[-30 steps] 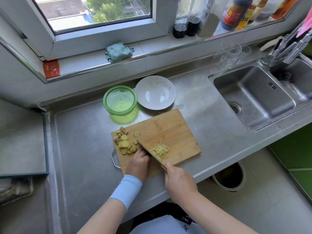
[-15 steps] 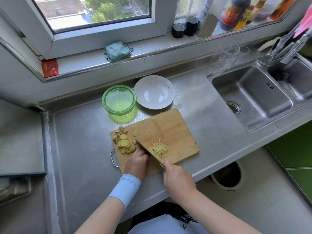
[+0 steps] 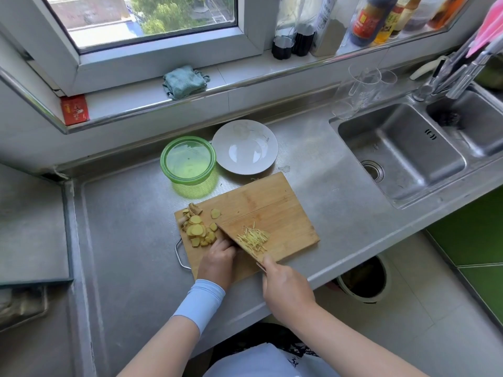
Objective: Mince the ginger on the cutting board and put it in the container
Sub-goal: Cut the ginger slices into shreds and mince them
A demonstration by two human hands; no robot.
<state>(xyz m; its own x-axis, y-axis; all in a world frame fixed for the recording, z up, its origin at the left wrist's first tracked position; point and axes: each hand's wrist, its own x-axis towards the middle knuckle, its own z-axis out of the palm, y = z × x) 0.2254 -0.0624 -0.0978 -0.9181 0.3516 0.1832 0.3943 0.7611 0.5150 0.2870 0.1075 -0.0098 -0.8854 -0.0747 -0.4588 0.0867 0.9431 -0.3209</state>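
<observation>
A wooden cutting board point(image 3: 272, 202) lies on the steel counter. Round ginger slices point(image 3: 197, 229) are heaped at its left end, and a small pile of ginger shreds point(image 3: 254, 238) lies to the right of the knife point(image 3: 236, 244). My right hand point(image 3: 285, 284) grips the knife handle, with the blade running diagonally across the board. My left hand point(image 3: 217, 258), fingers curled, holds ginger slices down right beside the blade's left side; what lies under its fingertips is hidden. The green container point(image 3: 162, 161) stands behind the board's left corner.
A white plate point(image 3: 245, 146) sits beside the container. The double sink point(image 3: 400, 148) is to the right, with clear glasses point(image 3: 364, 88) behind it. A teal cloth point(image 3: 183, 81) lies on the windowsill. A bin point(image 3: 362, 278) stands on the floor below the counter edge.
Hardly anything differs: both hands and the knife stay at the same spot on the board, and the shred pile looks the same.
</observation>
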